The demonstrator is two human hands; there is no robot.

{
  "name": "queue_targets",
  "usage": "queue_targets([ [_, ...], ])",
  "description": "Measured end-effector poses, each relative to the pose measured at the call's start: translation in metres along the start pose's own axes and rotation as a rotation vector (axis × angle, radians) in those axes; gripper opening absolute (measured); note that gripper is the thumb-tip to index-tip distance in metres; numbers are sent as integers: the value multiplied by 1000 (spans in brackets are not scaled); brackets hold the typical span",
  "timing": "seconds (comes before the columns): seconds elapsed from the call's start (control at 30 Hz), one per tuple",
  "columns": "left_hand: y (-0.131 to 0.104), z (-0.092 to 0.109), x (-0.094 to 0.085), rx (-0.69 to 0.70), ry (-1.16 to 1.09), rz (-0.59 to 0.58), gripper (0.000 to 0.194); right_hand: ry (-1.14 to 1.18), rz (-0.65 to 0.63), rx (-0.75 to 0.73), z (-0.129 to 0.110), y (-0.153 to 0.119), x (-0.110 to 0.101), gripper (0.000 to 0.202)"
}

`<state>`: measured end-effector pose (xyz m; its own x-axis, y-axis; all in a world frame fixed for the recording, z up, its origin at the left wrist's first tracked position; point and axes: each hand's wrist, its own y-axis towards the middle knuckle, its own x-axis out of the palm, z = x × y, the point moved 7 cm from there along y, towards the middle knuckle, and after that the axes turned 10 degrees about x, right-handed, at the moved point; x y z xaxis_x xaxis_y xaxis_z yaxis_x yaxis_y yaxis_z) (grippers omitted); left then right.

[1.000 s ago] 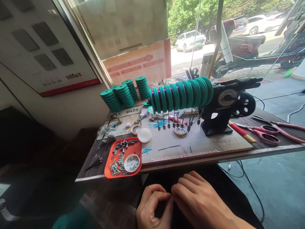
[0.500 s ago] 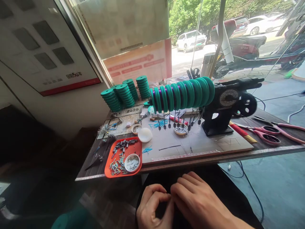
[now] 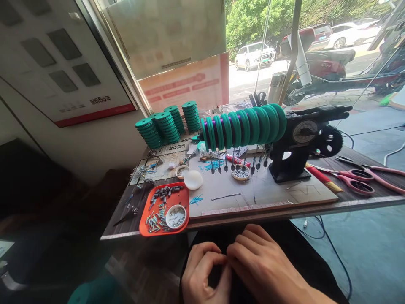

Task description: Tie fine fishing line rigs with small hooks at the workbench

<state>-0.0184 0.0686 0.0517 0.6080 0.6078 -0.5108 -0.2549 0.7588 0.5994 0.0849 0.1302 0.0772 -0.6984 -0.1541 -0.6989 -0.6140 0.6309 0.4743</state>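
Note:
Both hands are over my lap, below the table's front edge, with their fingertips meeting. My left hand (image 3: 204,272) is curled, thumb and index finger pinched together. My right hand (image 3: 262,261) is closed too, its fingers bent and pressed against the left fingertips. Whatever lies between them, if anything, is too small or hidden to make out. Beyond the hands, a row of green spools (image 3: 243,126) with purple thread sits on the shaft of a black winding machine (image 3: 292,145). Small dark weights hang on lines below the spools. An orange tray (image 3: 148,226) of small metal parts lies to the left.
Stacks of green spools (image 3: 167,126) stand at the back left. A white round lid (image 3: 193,180) and a dish of small beads (image 3: 241,172) sit on the board (image 3: 275,196). Pink-handled scissors (image 3: 356,181) and pliers (image 3: 379,168) lie at the right.
The right hand's fingers have lifted very slightly while the fingertips stay together. The view has shifted a little; nothing on the table has visibly moved.

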Motion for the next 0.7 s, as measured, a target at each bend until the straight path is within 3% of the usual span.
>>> queue_targets([
  [0.13,6,3,0,25,28,-15,14,-3,14,26,4,5,-9,19],
  [0.5,12,8,5,82,66,-44,18,-38,-28,44,10,9,-8,13],
  [0.7,15,9,7,72,57,-57,18,-33,-19,8,7,11,-10,20],
])
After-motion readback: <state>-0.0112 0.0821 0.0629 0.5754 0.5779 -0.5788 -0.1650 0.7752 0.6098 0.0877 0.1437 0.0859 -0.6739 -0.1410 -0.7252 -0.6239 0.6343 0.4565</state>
